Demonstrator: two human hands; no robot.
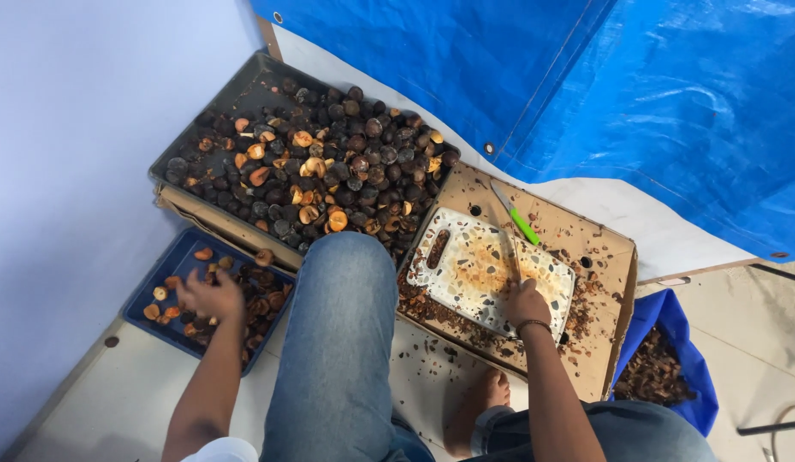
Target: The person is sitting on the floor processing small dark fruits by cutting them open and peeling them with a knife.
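Knife [509, 255]: long blade flat on stained white cutting board [466, 257] | Cut nut halves [261, 304]: brown-orange, heaped in blue tray [162, 278]

blue tray [146, 295], speckled white cutting board [466, 257], green-handled knife [522, 226]

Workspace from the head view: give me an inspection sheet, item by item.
Surface: cardboard sheet on pale floor, littered with brown shell bits.
Job's things: stained cutting board; grey tray of dark round fruits, some halved; blue tray of cut pieces.
Clutter: green-handled knife; blue bag of husks.
Hands: left hand in the blue tray; right hand holds a knife on the board.
Cables: nothing seen.
Surroundings: blue tarpaulin, white wall.
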